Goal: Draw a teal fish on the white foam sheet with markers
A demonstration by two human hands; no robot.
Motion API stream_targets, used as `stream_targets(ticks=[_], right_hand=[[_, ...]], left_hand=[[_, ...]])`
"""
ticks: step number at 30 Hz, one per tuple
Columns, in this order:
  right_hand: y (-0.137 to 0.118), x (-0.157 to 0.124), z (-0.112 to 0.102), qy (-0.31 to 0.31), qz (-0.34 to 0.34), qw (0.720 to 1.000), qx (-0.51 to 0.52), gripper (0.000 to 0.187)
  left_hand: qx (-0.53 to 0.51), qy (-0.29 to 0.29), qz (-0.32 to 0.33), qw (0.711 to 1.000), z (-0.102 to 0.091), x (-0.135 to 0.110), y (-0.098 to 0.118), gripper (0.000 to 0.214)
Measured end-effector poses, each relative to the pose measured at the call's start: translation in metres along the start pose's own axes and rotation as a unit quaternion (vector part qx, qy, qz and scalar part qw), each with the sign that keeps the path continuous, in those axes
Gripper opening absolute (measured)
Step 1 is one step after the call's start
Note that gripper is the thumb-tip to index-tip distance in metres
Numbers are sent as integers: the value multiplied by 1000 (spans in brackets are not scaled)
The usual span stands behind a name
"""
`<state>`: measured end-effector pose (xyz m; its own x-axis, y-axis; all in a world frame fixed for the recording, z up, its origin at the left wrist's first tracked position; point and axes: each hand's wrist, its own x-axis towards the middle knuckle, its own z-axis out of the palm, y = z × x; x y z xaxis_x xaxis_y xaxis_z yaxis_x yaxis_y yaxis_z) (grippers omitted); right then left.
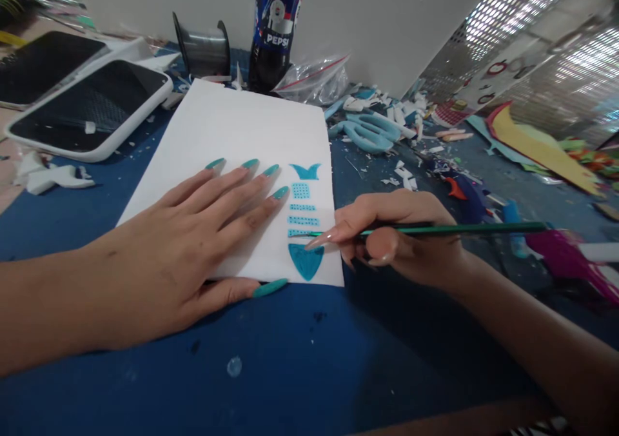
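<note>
My left hand (193, 242) lies flat with spread fingers on a white sheet (251, 126), its thumb along the near edge. Between the fingers of my right hand (391, 233) is a thin green paintbrush (474, 228), its tip touching the sheet beside a dotted blue strip. A column of blue shapes runs down the sheet's right side: a tail-like piece (305, 172) at the top, a dotted square (300, 191), several dotted strips (303, 220), and a solid rounded triangle (306, 263) at the bottom.
Two phones (89, 104) lie at the left. A spool (203, 49), a Pepsi bottle (277, 33) and a plastic bag (316, 81) stand behind the sheet. Light blue scissors (370, 131) lie among white scraps. Coloured cutouts (546, 152) are at the right on the blue table (290, 358).
</note>
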<state>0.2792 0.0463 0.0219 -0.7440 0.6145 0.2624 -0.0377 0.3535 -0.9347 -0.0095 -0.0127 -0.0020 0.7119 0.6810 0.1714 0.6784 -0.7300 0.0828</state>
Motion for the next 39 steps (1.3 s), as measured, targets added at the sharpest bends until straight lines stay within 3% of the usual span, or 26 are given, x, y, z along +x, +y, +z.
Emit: stream_targets(ticks=[7,17,21,39], right_hand=[[4,3,-6,-38,5,999,1,34],[10,3,-3,-24,25,999,31,24],[10,3,-5,-37,36,999,-6,30],[8,1,-12,-65,-4,997,-43,29]], left_hand=[[20,3,11,1000,0,1,0,69],[16,3,8,1000,0,1,1,70],[0,7,6,1000,1,1,0,71],[6,7,-2,1000,0,1,0,75]])
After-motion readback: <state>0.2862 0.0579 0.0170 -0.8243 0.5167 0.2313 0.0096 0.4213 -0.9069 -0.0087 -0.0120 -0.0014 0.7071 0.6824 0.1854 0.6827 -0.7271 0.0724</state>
